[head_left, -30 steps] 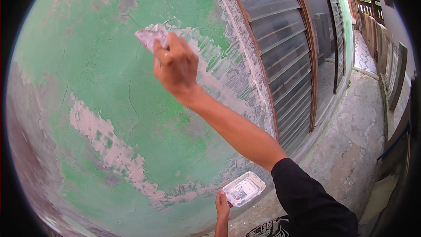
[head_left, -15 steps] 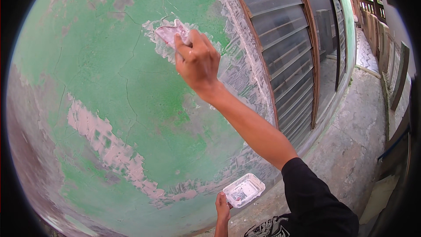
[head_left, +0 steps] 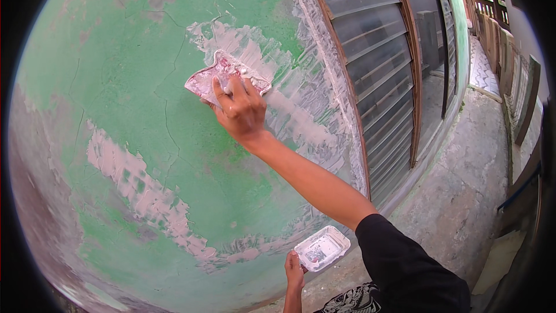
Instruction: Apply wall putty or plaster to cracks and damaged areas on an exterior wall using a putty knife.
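My right hand point(head_left: 240, 110) is closed on a flat, reddish putty spreader point(head_left: 201, 82) with a notched outline, smeared with pale putty. It lies close against the cracked green wall point(head_left: 133, 81); whether its edge touches cannot be made out. A fresh streak of pale putty point(head_left: 240, 40) runs just above it, toward the window. Low in front of me, my left hand point(head_left: 294, 272) grips the near left edge of a shallow white rectangular tray point(head_left: 340, 235), thumb at its rim. Some putty is smeared inside the tray.
A louvred glass window point(head_left: 376, 52) in a brown wooden frame point(head_left: 408, 35) stands right of the wall. Another putty band point(head_left: 145, 194) crosses the wall at lower left. A concrete walkway point(head_left: 463, 168) runs along the right, bordered by a fence point(head_left: 509, 64).
My right hand has moved down and slightly left with the spreader, which now shows its broader face. More putty covers the wall above and right of it. The tray has barely moved.
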Demonstrator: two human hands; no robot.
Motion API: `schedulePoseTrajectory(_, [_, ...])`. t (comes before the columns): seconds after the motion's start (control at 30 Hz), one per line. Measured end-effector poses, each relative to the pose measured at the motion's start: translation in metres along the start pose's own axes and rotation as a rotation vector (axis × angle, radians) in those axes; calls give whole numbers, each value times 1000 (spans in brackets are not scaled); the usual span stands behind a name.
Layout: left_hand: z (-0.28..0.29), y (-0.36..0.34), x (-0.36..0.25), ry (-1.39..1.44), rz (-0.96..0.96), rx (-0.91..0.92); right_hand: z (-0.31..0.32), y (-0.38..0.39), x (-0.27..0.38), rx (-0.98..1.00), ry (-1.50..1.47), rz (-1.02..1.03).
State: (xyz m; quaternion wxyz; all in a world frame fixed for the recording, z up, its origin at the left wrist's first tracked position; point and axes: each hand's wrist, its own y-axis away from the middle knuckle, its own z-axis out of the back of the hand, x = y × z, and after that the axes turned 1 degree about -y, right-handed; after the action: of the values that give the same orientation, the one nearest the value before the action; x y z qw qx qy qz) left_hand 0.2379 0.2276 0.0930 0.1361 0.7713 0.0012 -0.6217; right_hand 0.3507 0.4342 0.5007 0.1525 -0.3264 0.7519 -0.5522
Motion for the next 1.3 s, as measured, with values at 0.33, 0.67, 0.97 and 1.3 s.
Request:
schedulePoseTrajectory(0.33, [-6,2,3,19,-11,-1,36,-11,-5,-8,-19,115])
schedulePoseTrajectory(0.67, [1,5,4,-13,25,24,12,6,-1,-21,29,40])
schedulePoseTrajectory(0.97, [5,9,1,-5,5,-15,25,25,11,25,-108,12])
schedulePoseTrajectory(1.3, [6,11,2,30,9,8,29,0,-19,-24,60,118])
